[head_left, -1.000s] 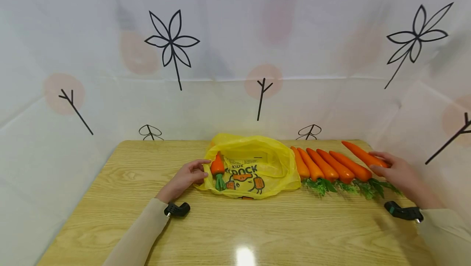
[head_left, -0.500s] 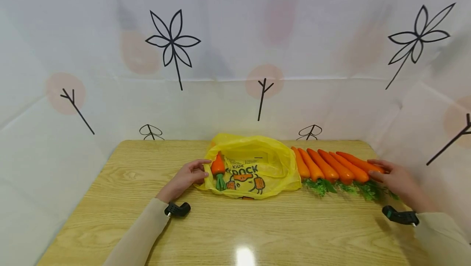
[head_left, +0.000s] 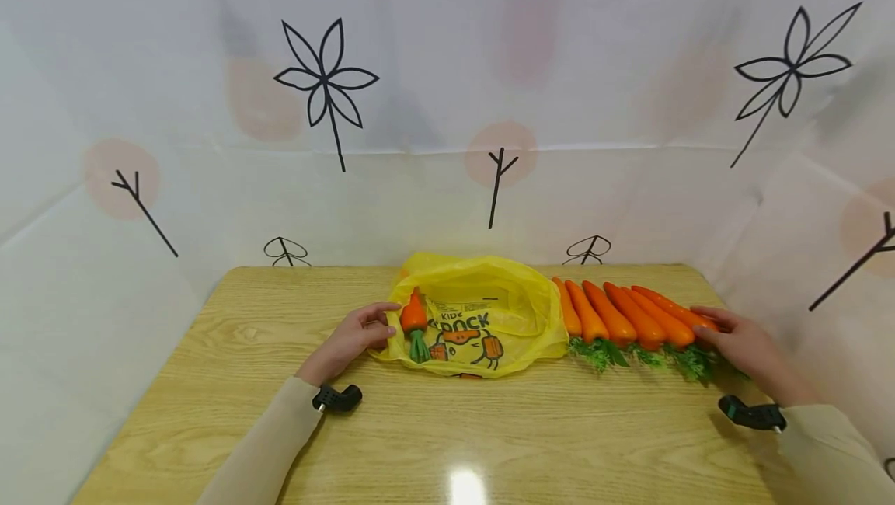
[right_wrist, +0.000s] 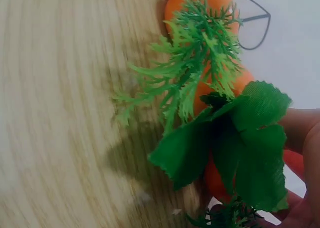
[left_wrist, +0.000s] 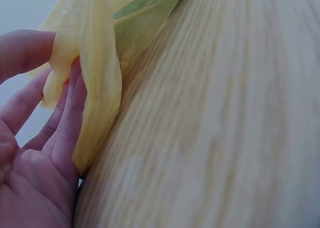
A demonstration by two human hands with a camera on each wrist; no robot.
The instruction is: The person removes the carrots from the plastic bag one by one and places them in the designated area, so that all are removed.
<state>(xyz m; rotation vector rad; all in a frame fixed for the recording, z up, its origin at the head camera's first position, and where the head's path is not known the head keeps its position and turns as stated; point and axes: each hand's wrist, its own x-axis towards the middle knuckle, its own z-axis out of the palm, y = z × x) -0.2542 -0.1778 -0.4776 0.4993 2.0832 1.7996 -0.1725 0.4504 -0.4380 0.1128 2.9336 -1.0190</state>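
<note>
A yellow plastic bag (head_left: 457,357) with cartoon print lies with its mouth wide. Just inside its left edge is a small toy carrot (head_left: 414,314) with a green top. My left hand (head_left: 356,336) holds the bag's left rim, thumb and fingers on the thin plastic (left_wrist: 100,82). Right of the bag, several long toy carrots (head_left: 611,315) lie side by side, tips away from me. My right hand (head_left: 744,346) grips the thick end of the outermost carrot (head_left: 671,308), which leans against the row. Green leaves (right_wrist: 250,143) partly hide its fingers in the right wrist view.
Everything lies on a wood-grain table (head_left: 433,427). A white patterned cloth (head_left: 419,202) hangs behind the table's far edge and at both sides. The row's nearest carrot touches the bag's right side.
My right hand has lowered the outermost carrot onto the end of the row and moved left. Several carrots have shifted slightly left, closer together. The left hand and bag stay nearly still.
</note>
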